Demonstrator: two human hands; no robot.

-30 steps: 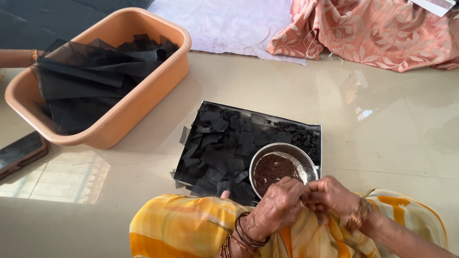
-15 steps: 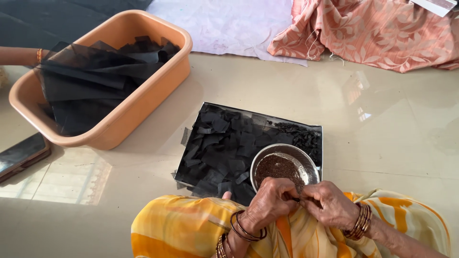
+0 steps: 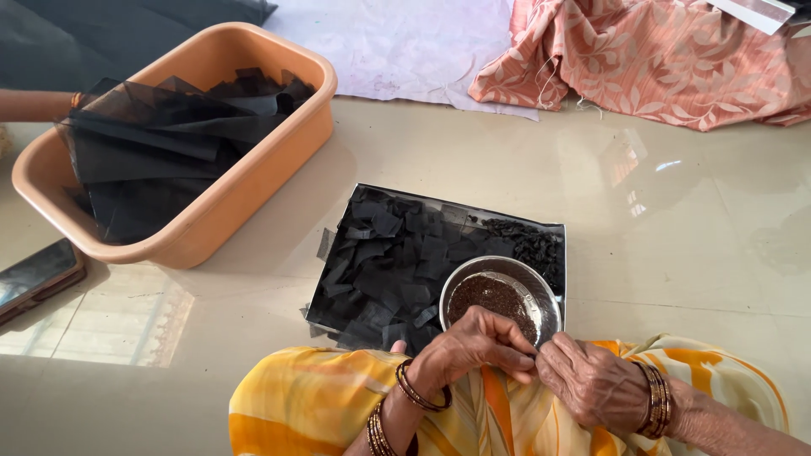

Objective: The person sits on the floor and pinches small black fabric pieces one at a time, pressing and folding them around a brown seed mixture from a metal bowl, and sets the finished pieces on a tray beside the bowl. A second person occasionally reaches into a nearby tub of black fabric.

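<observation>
Nearest the camera, the left hand [image 3: 469, 350] and the right hand [image 3: 596, 384] meet over the person's lap, which is draped in smooth yellow and orange cloth [image 3: 312, 405]. The fingers [image 3: 515, 359] of the left hand are pinched closed against the fingertips of the right, closed the same way; whatever sits between them is too small to tell. Thin metal bangles [image 3: 418, 393] ring the left wrist, and a similar stack rings the right. Just beyond the knuckles stands a round, shiny steel bowl [image 3: 541, 287] filled with dark, fine-grained matter. The bowl rests on the near right corner of a flat rectangular tray [image 3: 553, 232] lying on the floor [image 3: 676, 236], which is pale, glossy tile. The tray is covered with small square-cut pieces of black sheer fabric [image 3: 389, 262], overlapping loosely, with a little heap of dark crumbly bits [image 3: 528, 241] at its far right. Farther left sits a rounded-corner, peach-coloured plastic tub [image 3: 253, 194] holding larger folded sheets of black netting [image 3: 160, 143]; another person's forearm [image 3: 34, 105] reaches its far rim. A dark phone [image 3: 38, 274] lies at the left edge. Farthest away lie a white cloth [image 3: 405, 46] and a crumpled salmon cloth [image 3: 659, 59] with a leaf pattern.
</observation>
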